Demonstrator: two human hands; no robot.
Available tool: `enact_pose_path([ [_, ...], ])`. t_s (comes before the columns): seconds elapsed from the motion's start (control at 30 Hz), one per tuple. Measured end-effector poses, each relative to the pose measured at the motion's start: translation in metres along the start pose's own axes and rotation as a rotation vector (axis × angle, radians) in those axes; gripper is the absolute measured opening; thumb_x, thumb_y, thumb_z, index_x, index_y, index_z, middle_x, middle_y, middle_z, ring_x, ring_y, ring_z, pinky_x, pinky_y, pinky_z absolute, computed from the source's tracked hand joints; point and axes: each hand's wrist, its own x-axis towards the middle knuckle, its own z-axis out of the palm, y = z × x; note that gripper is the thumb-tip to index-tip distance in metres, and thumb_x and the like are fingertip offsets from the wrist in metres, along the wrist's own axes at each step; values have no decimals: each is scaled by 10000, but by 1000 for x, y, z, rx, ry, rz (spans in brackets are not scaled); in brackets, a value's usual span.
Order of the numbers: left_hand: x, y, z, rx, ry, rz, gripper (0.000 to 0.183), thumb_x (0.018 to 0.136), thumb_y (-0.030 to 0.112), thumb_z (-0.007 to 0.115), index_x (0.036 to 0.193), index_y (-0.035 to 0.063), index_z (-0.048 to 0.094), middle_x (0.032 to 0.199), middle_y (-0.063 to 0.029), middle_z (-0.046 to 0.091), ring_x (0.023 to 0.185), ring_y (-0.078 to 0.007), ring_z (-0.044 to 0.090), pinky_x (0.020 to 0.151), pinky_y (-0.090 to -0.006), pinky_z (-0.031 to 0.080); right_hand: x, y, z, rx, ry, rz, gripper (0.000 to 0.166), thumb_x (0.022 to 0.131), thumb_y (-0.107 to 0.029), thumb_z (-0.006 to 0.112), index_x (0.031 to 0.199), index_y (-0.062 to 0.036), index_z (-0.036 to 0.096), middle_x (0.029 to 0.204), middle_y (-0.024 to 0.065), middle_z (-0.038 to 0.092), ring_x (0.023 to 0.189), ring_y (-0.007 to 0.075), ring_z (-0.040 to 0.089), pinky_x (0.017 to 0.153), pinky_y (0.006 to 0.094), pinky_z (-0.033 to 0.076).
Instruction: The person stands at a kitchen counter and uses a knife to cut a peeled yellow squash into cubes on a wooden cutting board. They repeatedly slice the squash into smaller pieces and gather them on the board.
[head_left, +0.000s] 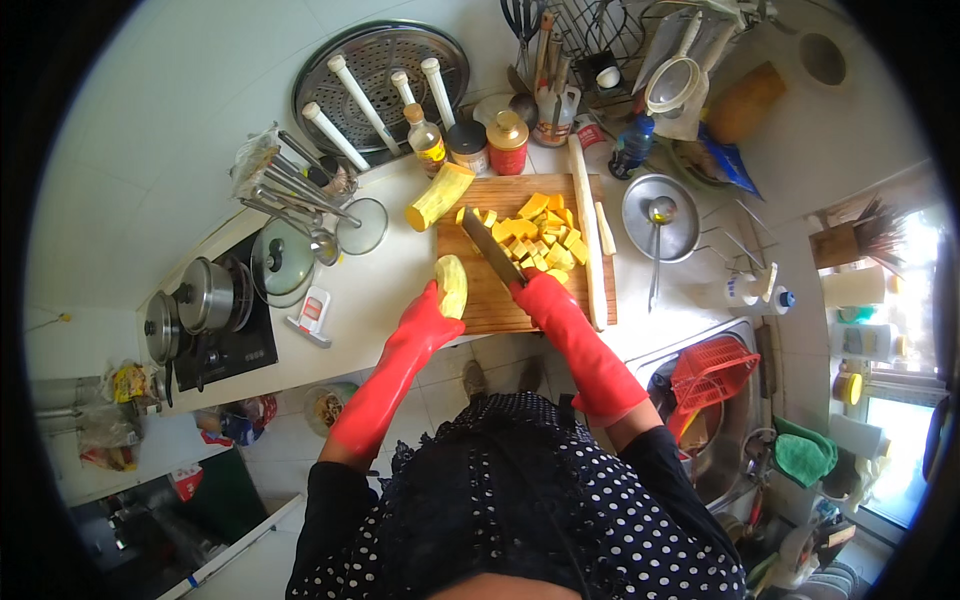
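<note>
My left hand (433, 316), in a red rubber glove, grips a peeled piece of yellow squash (451, 286) at the left edge of the wooden cutting board (487, 300). In my right hand (541, 295), gloved the same way, is the handle of a kitchen knife (491, 244). Its blade points away to the upper left, over the board. Cut orange squash chunks (551, 236) lie heaped to the right of the blade, and a few small bits sit by its tip. A longer peeled squash piece (440, 196) rests across the board's far left corner.
A wooden rolling pin (589, 240) lies along the board's right side, with a shorter stick (604, 229) beside it. Farther right are a metal plate (660, 217) with a ladle and the sink (697, 450) holding a red basket (712, 375). Bottles and jars (508, 142) line the back; a cooktop (225, 345) is left.
</note>
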Motion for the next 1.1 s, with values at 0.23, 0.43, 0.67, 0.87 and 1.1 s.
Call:
enact_pose_path([
  [0.23, 52, 1, 23, 468, -6, 63, 980, 750, 189, 784, 1600, 98, 304, 1322, -181, 627, 1258, -362, 589, 1066, -430, 477, -28, 27, 3, 93, -3, 18, 508, 920, -252, 600, 1404, -105, 554, 857, 147, 691, 573, 235, 644, 570, 383, 521],
  [0.43, 51, -55, 27, 552, 348, 463, 936, 726, 263, 859, 1545, 121, 428, 1455, -151, 563, 1407, -339, 463, 1239, -477, 260, -62, 51, 17, 47, 241, -223, 516, 981, -367, 705, 1385, -65, 597, 1041, 207, 740, 984, 300, 718, 884, 378, 546],
  [0.67, 28, -124, 30, -28, 500, 283, 925, 755, 193, 892, 1550, 120, 425, 1640, -127, 369, 1519, -335, 330, 1223, -401, 353, -103, 8, 9, 172, 175, -222, 481, 1004, -311, 705, 1372, -17, 606, 971, 158, 739, 856, 191, 702, 803, 327, 542],
  [0.87, 14, -125, 11, -238, 400, 267, 900, 802, 141, 837, 1576, 131, 377, 1657, -135, 335, 1531, -297, 323, 1230, -393, 341, -157, -94, -23, 358, 124, -960, 708, 1065, -570, 457, 1472, 9, 452, 620, 24, 544, 501, 102, 496, 491, 258, 358],
  [1.1, 35, -112, 18, -405, 286, 405, 866, 770, 68, 819, 1545, 147, 440, 1631, -126, 387, 1487, -308, 400, 1195, -383, 393, -55, 32, 60, -493, 136, -293, 597, 1067, -546, 435, 1268, -19, 628, 1007, 247, 738, 1016, 423, 694, 883, 469, 539],
])
